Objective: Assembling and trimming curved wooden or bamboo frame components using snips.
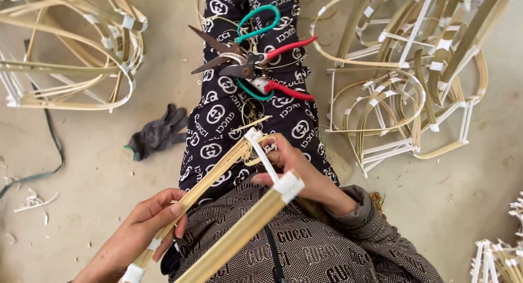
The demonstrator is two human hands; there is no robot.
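Note:
My left hand (147, 223) grips a bamboo strip (210, 177) near its lower end, where white tape is wrapped. My right hand (302, 171) holds the frame's upper part by a white crossbar (267, 157) that joins this strip to a second, thicker bamboo strip (234, 239). White tape binds both joints. The frame lies across my lap, over my patterned black trousers (218, 111).
Scissors with green handles (239, 40) and pruners with red handles (272, 65) rest on my leg. A grey glove (158, 133) lies on the concrete floor at left. Piles of curved bamboo frames sit at top left (81, 49) and right (414, 70).

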